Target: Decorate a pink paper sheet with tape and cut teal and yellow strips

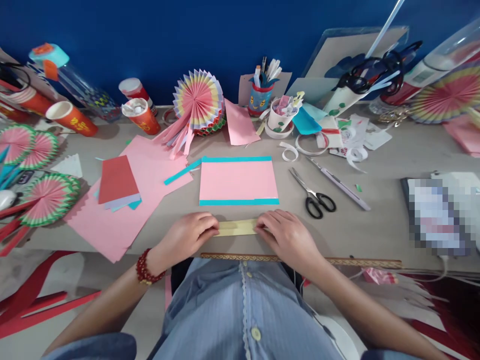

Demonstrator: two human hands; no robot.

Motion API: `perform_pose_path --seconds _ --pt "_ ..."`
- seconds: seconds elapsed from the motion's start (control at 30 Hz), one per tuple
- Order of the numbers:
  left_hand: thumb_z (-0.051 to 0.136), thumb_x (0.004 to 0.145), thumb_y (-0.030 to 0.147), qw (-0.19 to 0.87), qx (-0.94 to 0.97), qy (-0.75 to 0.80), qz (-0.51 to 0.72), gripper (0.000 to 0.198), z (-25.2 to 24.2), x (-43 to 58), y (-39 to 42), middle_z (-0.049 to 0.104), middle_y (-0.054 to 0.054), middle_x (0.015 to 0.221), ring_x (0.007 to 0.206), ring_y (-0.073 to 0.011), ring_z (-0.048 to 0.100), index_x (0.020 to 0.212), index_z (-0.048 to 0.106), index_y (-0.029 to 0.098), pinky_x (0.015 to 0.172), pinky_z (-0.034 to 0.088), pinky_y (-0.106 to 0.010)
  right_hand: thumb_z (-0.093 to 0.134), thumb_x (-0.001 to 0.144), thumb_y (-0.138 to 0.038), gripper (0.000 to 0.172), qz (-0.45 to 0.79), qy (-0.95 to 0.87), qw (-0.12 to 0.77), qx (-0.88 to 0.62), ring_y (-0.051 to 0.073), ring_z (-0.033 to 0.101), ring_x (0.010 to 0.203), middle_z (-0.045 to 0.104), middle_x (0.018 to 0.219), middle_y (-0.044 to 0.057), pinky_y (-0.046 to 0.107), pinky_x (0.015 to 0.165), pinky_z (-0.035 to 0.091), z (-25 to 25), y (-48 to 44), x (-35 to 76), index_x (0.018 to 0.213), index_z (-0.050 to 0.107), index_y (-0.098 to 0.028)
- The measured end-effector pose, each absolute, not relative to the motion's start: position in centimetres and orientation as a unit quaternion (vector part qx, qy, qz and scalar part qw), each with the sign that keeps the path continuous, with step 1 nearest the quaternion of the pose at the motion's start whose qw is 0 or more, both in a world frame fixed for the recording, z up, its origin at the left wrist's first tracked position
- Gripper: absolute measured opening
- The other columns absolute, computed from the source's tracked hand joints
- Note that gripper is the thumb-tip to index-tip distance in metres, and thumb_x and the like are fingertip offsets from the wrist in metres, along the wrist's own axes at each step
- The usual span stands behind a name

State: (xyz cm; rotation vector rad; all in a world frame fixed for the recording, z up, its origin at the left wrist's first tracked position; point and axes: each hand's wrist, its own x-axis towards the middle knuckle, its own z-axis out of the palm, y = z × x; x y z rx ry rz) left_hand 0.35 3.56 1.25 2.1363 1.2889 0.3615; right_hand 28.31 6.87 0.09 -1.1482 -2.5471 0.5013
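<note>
A pale yellow paper strip [237,228] stretches between my two hands, close to the table's front edge. My left hand [193,232] pinches its left end, fingers closed. At the right end my right hand [287,232] grips it the same way, with the fingertips bent down onto the paper. Just beyond the strip lies a pink paper rectangle [238,181] with blue bands along its top and bottom edges. A loose blue paper strip [183,171] rests to its left. Black-handled scissors [312,194] lie partly open to the right, beside a slim lilac utility knife [339,184].
Pink sheets [150,175] with a red sheet [118,180] on top cover the left side. Folded paper fans [197,97], cups and a pen holder [259,97] line the back. A phone [437,215] lies right. A patterned strip [363,262] runs along the front edge.
</note>
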Motion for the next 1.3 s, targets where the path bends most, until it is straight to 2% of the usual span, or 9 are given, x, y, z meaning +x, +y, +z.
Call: perform_pose_path --seconds 0.2,0.73,0.93,1.3 --pt "0.050 0.101 0.024 0.331 0.799 0.490 0.112 0.015 1.8 0.0 4.0 0.064 0.001 0.089 0.081 -0.0145 0.060 0.091 0.061 0.020 0.073 0.042 -0.026 0.056 0.097 -0.021 0.015 0.200 -0.886 0.143 -0.393 0.020 0.061 0.081 0.067 0.082 0.003 0.031 0.078 0.043 0.3 7.4 28.4 0.082 0.057 -0.022" --pt "0.051 0.100 0.028 0.313 0.811 0.487 0.086 0.016 2.0 0.1 4.1 0.063 0.001 0.086 0.078 -0.0155 0.057 0.089 0.060 0.021 0.070 0.039 -0.026 0.057 0.093 -0.018 0.014 0.198 -0.889 0.141 -0.387 0.019 0.061 0.080 0.067 0.081 0.001 0.031 0.074 0.043 0.4 7.8 28.4 0.080 0.057 -0.022" --pt "0.048 0.101 0.031 0.309 0.811 0.488 0.089 0.021 2.1 0.2 4.1 0.062 0.000 0.083 0.075 -0.0154 0.056 0.089 0.061 0.020 0.068 0.039 -0.027 0.057 0.093 -0.018 0.015 0.192 -0.890 0.148 -0.386 0.019 0.061 0.079 0.067 0.079 0.001 0.030 0.072 0.043 0.5 7.9 28.3 0.078 0.057 -0.023" --pt "0.044 0.103 0.029 0.303 0.823 0.471 0.091 0.023 1.8 0.1 3.8 0.063 -0.001 0.086 0.079 -0.0163 0.058 0.089 0.059 0.020 0.072 0.040 -0.028 0.056 0.092 -0.016 0.016 0.204 -0.886 0.139 -0.391 0.018 0.061 0.077 0.067 0.077 0.001 0.029 0.070 0.041 0.7 8.0 28.3 0.077 0.058 -0.022"
